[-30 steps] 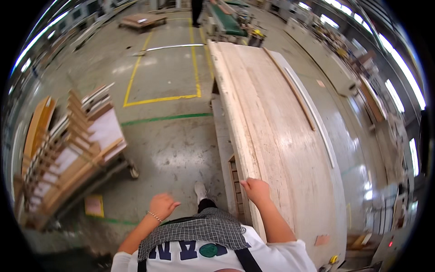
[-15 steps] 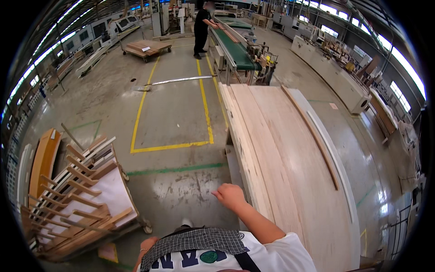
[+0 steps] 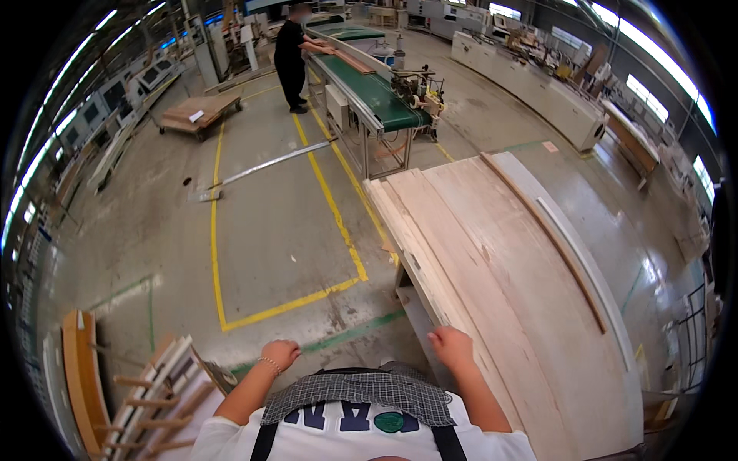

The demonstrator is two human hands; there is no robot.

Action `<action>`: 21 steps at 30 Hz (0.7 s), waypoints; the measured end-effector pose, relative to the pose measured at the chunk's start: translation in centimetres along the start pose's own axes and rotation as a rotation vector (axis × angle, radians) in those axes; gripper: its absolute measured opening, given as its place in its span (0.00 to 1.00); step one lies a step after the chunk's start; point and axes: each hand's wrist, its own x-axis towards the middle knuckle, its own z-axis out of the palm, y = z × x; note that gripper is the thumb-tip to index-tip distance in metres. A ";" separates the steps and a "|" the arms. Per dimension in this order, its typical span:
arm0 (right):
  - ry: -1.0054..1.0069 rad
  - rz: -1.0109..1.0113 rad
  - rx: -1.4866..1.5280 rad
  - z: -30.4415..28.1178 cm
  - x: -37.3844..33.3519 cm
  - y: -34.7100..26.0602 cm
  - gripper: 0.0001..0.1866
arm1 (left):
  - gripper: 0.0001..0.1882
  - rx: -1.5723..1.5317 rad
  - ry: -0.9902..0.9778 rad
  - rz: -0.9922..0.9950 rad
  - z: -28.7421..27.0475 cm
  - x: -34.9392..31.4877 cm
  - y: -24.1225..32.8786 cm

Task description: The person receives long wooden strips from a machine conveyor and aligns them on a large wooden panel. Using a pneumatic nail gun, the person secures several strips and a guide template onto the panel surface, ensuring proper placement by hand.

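Observation:
My left hand (image 3: pixel 282 354), with a beaded bracelet at the wrist, hangs in front of my body above the grey floor. Its fingers are curled in and nothing shows in them. My right hand (image 3: pixel 452 346) is also loosely closed, with no object visible in it. It is nearest to the left edge of a long table stacked with pale wooden boards (image 3: pixel 492 284); whether it touches them I cannot tell. A thin brown wood strip (image 3: pixel 547 244) lies lengthwise on the boards, and a white strip (image 3: pixel 573 244) runs beside it.
A green conveyor (image 3: pixel 384 107) stands ahead, with a person in black (image 3: pixel 290 61) handling brown strips at it. To the left are a low cart of panels (image 3: pixel 200 113), a metal bar (image 3: pixel 273 163) on the floor and a rack of wooden pieces (image 3: pixel 157 407). Yellow lines (image 3: pixel 296 304) mark the floor.
The view has swung right and moved forward. My left hand has risen into full view from beside my body. My right hand now appears over the table's edge, farther right.

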 end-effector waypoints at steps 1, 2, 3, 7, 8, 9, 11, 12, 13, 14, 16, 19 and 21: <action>0.021 0.035 0.009 0.0 1.7 0.4 0.15 | 0.15 -0.031 0.011 0.038 -2.0 3.4 -0.7; 0.021 0.065 0.010 -0.4 4.1 1.5 0.15 | 0.14 -0.054 0.027 0.046 -3.2 6.9 -0.8; 0.075 0.102 0.009 -0.7 6.7 2.4 0.14 | 0.14 -0.065 0.020 0.078 -4.1 9.7 -1.1; 0.146 0.167 0.039 -2.2 18.8 2.4 0.13 | 0.15 -0.001 -0.031 0.082 -7.6 17.2 -4.4; 0.133 0.157 0.064 -2.5 22.1 1.7 0.13 | 0.15 -0.071 -0.104 0.027 -7.5 17.5 -5.3; 0.109 0.077 0.073 -2.8 25.3 0.7 0.12 | 0.16 -0.112 -0.189 -0.060 -7.5 17.7 -6.7; 0.074 -0.092 0.066 -3.8 32.7 -1.7 0.12 | 0.16 -0.230 -0.265 -0.185 -7.3 17.6 -9.8; 0.078 -0.186 0.047 -4.0 36.1 -3.1 0.12 | 0.16 -0.268 -0.299 -0.260 -7.0 17.8 -11.5; 0.077 -0.238 0.061 -4.1 39.3 -4.5 0.12 | 0.16 -0.293 -0.328 -0.327 -6.5 18.0 -13.0; 0.116 -0.314 0.086 -4.0 42.2 -6.0 0.12 | 0.17 -0.317 -0.346 -0.395 -6.1 18.4 -14.6; 0.080 -0.327 0.083 -3.2 47.7 -8.5 0.12 | 0.17 -0.362 -0.385 -0.507 -4.9 20.1 -17.7; 0.094 -0.352 0.095 -1.4 55.0 -10.6 0.13 | 0.17 -0.403 -0.433 -0.591 -3.4 24.4 -22.8; 0.105 -0.337 0.094 0.1 59.5 -11.8 0.13 | 0.17 -0.401 -0.472 -0.600 -3.0 28.3 -27.3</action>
